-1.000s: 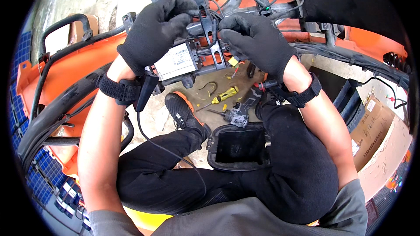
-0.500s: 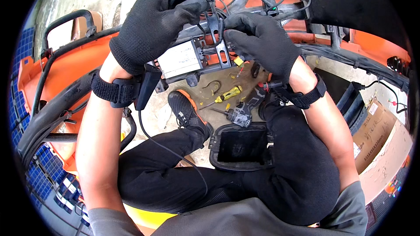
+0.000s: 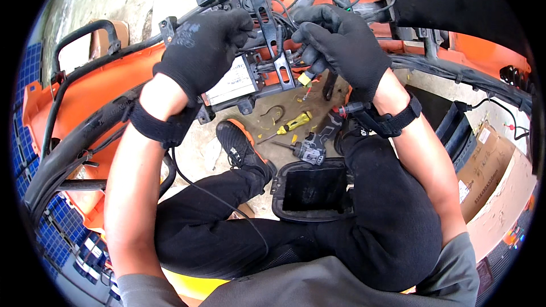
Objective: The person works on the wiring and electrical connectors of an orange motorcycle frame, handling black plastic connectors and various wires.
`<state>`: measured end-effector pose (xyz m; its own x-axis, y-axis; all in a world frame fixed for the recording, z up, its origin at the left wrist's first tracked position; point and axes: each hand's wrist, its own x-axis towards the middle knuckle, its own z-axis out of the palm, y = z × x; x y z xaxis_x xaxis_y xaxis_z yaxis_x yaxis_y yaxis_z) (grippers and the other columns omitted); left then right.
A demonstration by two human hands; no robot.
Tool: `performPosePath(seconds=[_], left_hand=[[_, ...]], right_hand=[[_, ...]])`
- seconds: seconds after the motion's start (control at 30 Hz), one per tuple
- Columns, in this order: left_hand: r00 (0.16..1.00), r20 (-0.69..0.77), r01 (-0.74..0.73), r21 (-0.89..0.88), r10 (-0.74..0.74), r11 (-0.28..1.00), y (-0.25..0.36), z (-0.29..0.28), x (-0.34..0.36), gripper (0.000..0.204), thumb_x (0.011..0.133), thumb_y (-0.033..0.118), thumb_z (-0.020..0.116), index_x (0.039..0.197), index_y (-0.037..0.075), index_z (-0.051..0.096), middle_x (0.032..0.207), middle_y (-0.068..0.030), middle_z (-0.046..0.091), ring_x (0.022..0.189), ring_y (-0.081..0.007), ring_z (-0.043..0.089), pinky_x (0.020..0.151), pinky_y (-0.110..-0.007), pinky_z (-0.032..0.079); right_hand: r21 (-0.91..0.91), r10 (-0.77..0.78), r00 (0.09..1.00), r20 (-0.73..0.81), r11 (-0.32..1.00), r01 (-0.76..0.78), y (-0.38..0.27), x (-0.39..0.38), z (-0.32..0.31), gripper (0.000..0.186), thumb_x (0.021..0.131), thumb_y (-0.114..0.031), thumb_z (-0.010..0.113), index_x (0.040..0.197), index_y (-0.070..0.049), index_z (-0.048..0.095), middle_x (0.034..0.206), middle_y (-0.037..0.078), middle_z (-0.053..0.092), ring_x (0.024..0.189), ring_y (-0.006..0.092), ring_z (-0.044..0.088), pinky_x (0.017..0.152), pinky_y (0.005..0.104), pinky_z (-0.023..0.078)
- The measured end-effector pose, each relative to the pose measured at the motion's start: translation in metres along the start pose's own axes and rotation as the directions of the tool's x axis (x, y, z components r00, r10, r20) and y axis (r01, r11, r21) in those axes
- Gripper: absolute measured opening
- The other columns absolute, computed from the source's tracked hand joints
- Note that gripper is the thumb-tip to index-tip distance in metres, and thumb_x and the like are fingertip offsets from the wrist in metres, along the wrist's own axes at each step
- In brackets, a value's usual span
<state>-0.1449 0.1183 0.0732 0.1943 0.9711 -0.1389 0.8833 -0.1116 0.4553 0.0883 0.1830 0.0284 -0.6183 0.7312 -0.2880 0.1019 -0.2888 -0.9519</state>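
One black tubular frame [image 3: 105,118] crosses the upper view, orange panels [image 3: 133,68] under and behind it. Cardboard carton [image 3: 486,165] at far right, well apart from the work. Right leg [image 3: 392,187] hides part of an open black bin [image 3: 311,216] on the floor [image 3: 287,102]; the bin's left rim sits near the left shoe [image 3: 239,145].

Left hand [image 3: 202,48], black glove: lower than half a second ago, back of the glove now turned up. The dark wire end that showed at its fingertips then doesn't show there now. Fingers curled just left of the bracket; can't tell if they're holding anything.

Right hand [image 3: 347,45], same glove: fingers bent right of the bracket, lower ones now reaching down by the yellow connector. Grip contents hidden, can't tell.

White-labelled box [image 3: 230,85] on the frame, top left corner covered by left glove, lower edge exposed over floor. Slotted bracket [image 3: 269,34] stands between the hands with cables [image 3: 278,42] along it; tight gap there, more room below.

Power driver [image 3: 310,150] and yellow screwdriver [image 3: 297,124] lie on the floor, same places as before. Yellow connector [image 3: 305,78] hangs just under the right fingers.
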Motion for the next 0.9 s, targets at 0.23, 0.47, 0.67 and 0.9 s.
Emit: performPosePath(seconds=[0.23, 0.47, 0.67, 0.9], left_hand=[[0.977, -0.139, -0.138, 0.172, 0.163, 0.975, -0.011, 0.039, 0.005, 0.030, 0.079, -0.007, 0.053, 0.105, 0.003, 0.062, 0.103, -0.0198, 0.063, 0.095, -0.0401, 0.061, 0.083, -0.044, 0.049], [0.991, -0.119, -0.038, 0.188, 0.061, 0.981, -0.016, 0.039, 0.007, 0.030, 0.080, -0.006, 0.052, 0.107, 0.004, 0.060, 0.104, -0.0209, 0.062, 0.098, -0.0408, 0.060, 0.083, -0.045, 0.049], [0.988, -0.103, -0.095, 0.180, 0.115, 0.979, -0.016, 0.045, 0.012, 0.025, 0.080, -0.004, 0.055, 0.104, 0.004, 0.061, 0.105, -0.0210, 0.062, 0.096, -0.0405, 0.061, 0.081, -0.045, 0.049], [0.999, -0.008, -0.049, 0.132, 0.051, 0.990, -0.013, 0.040, 0.012, 0.016, 0.083, 0.002, 0.056, 0.099, 0.003, 0.058, 0.089, -0.0221, 0.063, 0.089, -0.0428, 0.061, 0.076, -0.047, 0.049]], right_hand=[[-0.424, -0.120, 0.991, 0.058, 0.896, 0.133, 0.008, 0.003, -0.001, 0.023, 0.094, -0.013, 0.057, 0.112, 0.000, 0.062, 0.087, 0.008, 0.067, 0.066, 0.0104, 0.064, 0.057, 0.0268, 0.053], [-0.762, -0.246, 0.946, 0.209, 0.565, 0.315, 0.017, 0.003, 0.000, 0.020, 0.092, -0.008, 0.053, 0.109, 0.000, 0.061, 0.082, 0.011, 0.063, 0.066, 0.0157, 0.064, 0.064, 0.0341, 0.052], [-0.670, 0.028, 0.978, 0.207, 0.733, 0.121, 0.009, 0.001, 0.006, 0.022, 0.094, -0.006, 0.048, 0.113, 0.002, 0.055, 0.087, 0.013, 0.062, 0.069, 0.0173, 0.065, 0.066, 0.0341, 0.053], [-0.628, 0.074, 0.977, 0.202, 0.775, 0.071, 0.012, 0.003, 0.003, 0.024, 0.093, -0.005, 0.046, 0.114, 0.004, 0.053, 0.091, 0.013, 0.062, 0.068, 0.0165, 0.067, 0.063, 0.0314, 0.054]])
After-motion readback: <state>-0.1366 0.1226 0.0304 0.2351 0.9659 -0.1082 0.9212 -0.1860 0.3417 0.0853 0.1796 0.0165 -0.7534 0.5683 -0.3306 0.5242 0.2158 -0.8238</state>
